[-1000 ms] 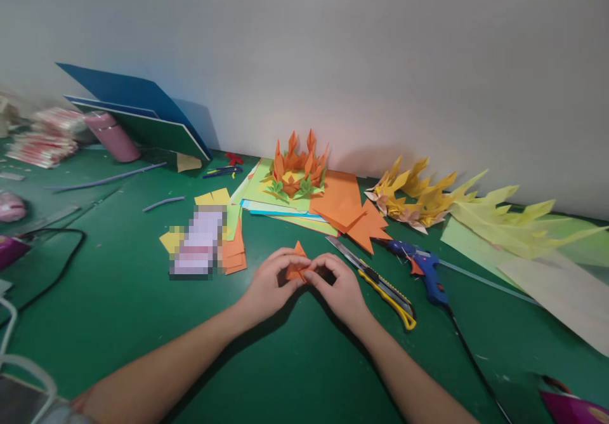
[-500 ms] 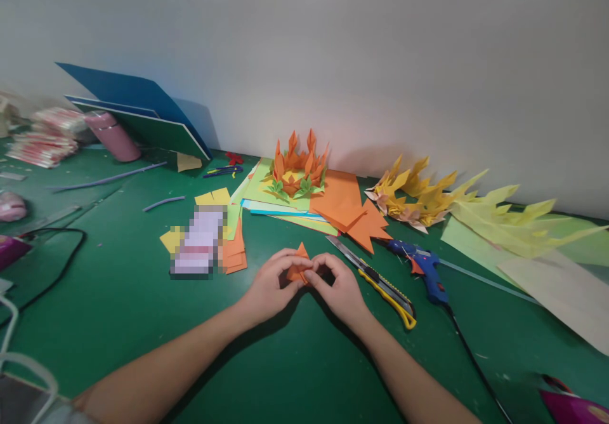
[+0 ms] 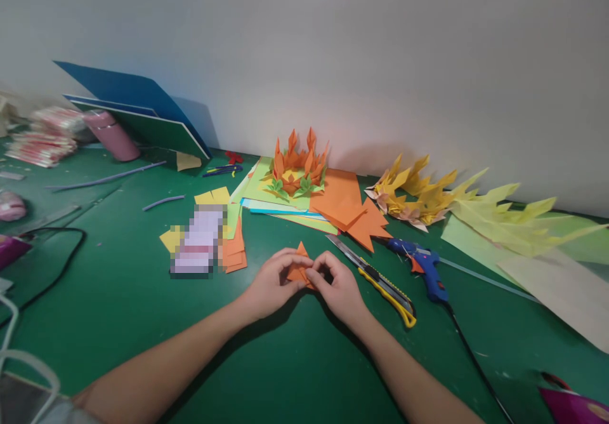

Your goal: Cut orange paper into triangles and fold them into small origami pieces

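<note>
A small piece of folded orange paper (image 3: pixel 298 274) is held between both hands above the green table, one pointed corner sticking up. My left hand (image 3: pixel 276 282) grips its left side, fingers over the top and thumb below. My right hand (image 3: pixel 337 284) pinches the right edge with thumb and fingertips, which hide part of the folds. Just right of my right hand lies a yellow utility knife (image 3: pixel 383 287) with its blade out. Left of my left hand are orange paper squares (image 3: pixel 235 254) beside a pixelated phone-like object (image 3: pixel 200 243).
Behind the hands, an orange paper crown (image 3: pixel 299 170) stands on coloured sheets (image 3: pixel 342 189). To the right are a yellow paper crown (image 3: pixel 413 195), a blue glue gun (image 3: pixel 431 268) with its cord, and pale green cut paper (image 3: pixel 518 214). A pink bottle (image 3: pixel 111 135) leans at the left.
My right fingers have shifted slightly on the orange paper, and more of its lower part shows between the hands. Everything else looks the same.
</note>
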Demonstrator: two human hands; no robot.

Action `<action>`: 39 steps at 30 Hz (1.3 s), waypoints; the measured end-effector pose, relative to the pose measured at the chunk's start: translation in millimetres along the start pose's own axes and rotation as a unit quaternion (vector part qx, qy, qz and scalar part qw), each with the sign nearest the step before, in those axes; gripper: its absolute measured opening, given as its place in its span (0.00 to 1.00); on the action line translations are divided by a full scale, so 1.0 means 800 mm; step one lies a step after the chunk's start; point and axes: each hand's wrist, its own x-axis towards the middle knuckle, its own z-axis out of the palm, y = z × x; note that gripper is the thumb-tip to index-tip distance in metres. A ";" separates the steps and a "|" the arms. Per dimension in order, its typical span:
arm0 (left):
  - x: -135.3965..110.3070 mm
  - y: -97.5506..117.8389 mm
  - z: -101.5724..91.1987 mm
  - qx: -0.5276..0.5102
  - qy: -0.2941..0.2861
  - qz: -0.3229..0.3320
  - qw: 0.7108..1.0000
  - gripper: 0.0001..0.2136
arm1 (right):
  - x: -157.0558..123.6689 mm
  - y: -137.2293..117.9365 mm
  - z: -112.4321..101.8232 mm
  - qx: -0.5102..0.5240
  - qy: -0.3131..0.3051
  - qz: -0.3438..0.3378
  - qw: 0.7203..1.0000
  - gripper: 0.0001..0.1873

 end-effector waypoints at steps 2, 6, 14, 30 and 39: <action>0.001 0.001 0.000 -0.018 -0.001 -0.008 1.000 0.13 | 0.000 0.000 0.000 -0.002 -0.003 0.000 1.000 0.08; 0.003 0.001 -0.001 -0.064 -0.002 -0.023 0.998 0.11 | 0.000 0.002 -0.001 -0.006 -0.004 -0.006 1.000 0.07; 0.005 -0.007 -0.002 -0.082 0.034 -0.035 0.995 0.12 | 0.001 0.004 -0.003 -0.066 -0.013 -0.062 0.996 0.07; 0.002 -0.006 0.000 -0.039 0.033 -0.031 0.998 0.12 | 0.002 0.013 -0.001 -0.069 -0.026 -0.067 0.995 0.07; -0.001 -0.010 0.004 -0.005 0.039 -0.009 0.999 0.12 | 0.000 0.009 0.003 -0.100 -0.017 -0.065 0.993 0.09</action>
